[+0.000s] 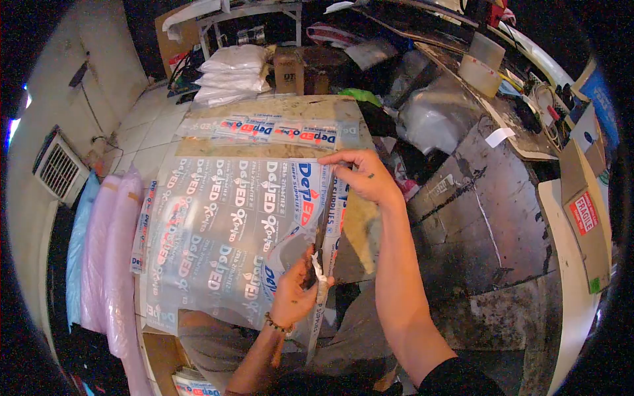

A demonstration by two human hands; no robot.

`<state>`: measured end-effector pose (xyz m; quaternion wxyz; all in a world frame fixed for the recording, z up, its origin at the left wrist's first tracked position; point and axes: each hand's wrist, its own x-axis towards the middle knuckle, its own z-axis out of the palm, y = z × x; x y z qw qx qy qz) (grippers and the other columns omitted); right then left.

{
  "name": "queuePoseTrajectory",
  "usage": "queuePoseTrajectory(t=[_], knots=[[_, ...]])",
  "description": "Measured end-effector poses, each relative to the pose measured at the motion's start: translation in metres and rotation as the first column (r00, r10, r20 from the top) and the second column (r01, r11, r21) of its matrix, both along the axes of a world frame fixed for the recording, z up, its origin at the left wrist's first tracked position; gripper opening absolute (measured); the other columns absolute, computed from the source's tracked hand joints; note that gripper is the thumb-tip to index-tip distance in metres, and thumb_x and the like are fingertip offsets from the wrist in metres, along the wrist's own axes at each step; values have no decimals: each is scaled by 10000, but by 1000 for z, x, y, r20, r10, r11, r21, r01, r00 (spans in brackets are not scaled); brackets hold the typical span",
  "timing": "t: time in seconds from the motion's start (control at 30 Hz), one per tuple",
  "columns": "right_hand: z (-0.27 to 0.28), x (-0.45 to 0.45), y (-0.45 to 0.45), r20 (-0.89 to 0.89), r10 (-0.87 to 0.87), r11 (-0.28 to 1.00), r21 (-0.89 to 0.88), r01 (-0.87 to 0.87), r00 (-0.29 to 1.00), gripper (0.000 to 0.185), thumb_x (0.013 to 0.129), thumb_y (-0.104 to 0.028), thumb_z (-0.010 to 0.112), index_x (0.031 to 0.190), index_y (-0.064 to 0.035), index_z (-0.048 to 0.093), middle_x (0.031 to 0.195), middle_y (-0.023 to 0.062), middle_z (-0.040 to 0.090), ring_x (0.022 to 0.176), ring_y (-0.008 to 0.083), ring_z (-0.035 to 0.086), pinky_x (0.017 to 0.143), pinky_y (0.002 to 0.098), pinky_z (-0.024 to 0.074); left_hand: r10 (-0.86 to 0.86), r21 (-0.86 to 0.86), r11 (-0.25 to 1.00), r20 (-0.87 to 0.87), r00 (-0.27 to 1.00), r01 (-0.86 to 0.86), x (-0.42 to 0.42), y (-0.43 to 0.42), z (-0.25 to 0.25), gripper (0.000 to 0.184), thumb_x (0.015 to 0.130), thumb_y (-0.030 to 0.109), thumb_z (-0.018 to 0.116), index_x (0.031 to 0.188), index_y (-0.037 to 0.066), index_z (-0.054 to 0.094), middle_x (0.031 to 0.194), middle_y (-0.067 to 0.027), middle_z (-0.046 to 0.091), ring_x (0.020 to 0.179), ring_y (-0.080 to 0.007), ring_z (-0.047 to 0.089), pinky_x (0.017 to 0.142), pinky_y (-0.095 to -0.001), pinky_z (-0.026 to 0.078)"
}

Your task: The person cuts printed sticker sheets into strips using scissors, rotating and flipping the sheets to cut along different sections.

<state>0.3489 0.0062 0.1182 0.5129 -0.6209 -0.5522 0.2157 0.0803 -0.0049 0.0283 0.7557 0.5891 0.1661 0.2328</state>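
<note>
A clear plastic sheet (218, 218) printed with "DepED" lettering lies spread over a board in front of me. At its upper right edge, my right hand (366, 177) pinches the sheet between forefinger and thumb. Lower down, my left hand (296, 294), with a beaded bracelet at the wrist, is closed around a dark, narrow blade-like tool (321, 234) with a whitish wrapped part; its exact kind is unclear. The tool lies along the sheet's right side. A narrow printed strip (317, 323) hangs below the left hand over my lap.
Rolls of pink plastic (119, 264) and blue plastic (80, 244) stand at left. White packs (231, 69) are stacked at the back beside a brown box (288, 71). A tape roll (481, 72) sits on the right-hand shelf. Cardboard with a FRAGILE label (584, 212) is far right.
</note>
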Motion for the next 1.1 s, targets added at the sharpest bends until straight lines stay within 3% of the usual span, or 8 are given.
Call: queuePoseTrajectory(t=[0.07, 0.17, 0.37, 0.57, 0.87, 0.97, 1.1], knots=[[-6, 3, 3, 0, 15, 999, 46, -15, 1000, 261, 833, -64, 603, 1068, -23, 708, 922, 83, 722, 830, 137, 641, 769, 297, 504, -9, -54, 998, 52, 999, 12, 2, -2, 8, 688, 871, -4, 670, 1450, -54, 301, 1362, -116, 530, 1239, -164, 504, 1028, -293, 399], [-4, 2, 2, -10, 3, 1000, 23, -3, 1000, 260, 831, -61, 603, 1065, -17, 707, 931, 91, 722, 837, 137, 643, 775, 299, 505, -25, 34, 999, 20, 999, 25, 3, -1, 9, 697, 872, -8, 665, 1456, -48, 286, 1370, -121, 524, 1261, -180, 493, 1044, -302, 387], [-3, 3, 0, 14, -42, 997, -69, 43, 999, 270, 838, -42, 592, 1080, 3, 703, 973, 67, 718, 881, 99, 616, 814, 270, 483, -55, -37, 998, 44, 998, 57, 2, -2, 3, 695, 882, -6, 656, 1462, -43, 275, 1372, -121, 524, 1252, -169, 496, 1040, -301, 390], [0, 1, 0, 34, -36, 999, -36, 37, 999, 263, 837, -48, 601, 1072, 10, 703, 999, 78, 719, 902, 105, 623, 829, 270, 482, -43, 9, 999, 30, 999, 43, 3, -3, 10, 690, 890, 2, 650, 1467, -34, 274, 1366, -119, 530, 1244, -169, 503, 1034, -297, 398], [-2, 1, 1, 15, -34, 998, -58, 35, 999, 266, 841, -39, 601, 1083, 3, 703, 970, 64, 712, 876, 101, 616, 816, 272, 485, -47, 15, 999, -1, 999, 47, 3, -2, 9, 681, 892, -2, 646, 1469, -25, 286, 1355, -116, 542, 1236, -168, 514, 1026, -290, 407], [-8, 3, 4, 22, -38, 999, 29, 37, 999, 264, 819, -72, 608, 1055, -41, 722, 888, 94, 731, 796, 138, 653, 745, 303, 517, -39, 33, 999, 3, 999, 38, 3, -2, 11, 681, 887, -10, 648, 1468, -23, 292, 1353, -117, 545, 1230, -168, 519, 1022, -289, 411], [-6, 2, 3, -37, -26, 999, -24, 25, 999, 263, 834, -55, 604, 1072, -27, 711, 897, 66, 717, 798, 110, 631, 743, 279, 508, -54, -11, 998, -2, 999, 54, 2, 0, 9, 692, 880, -20, 651, 1469, -26, 288, 1355, -120, 545, 1231, -169, 520, 1021, -293, 413]])
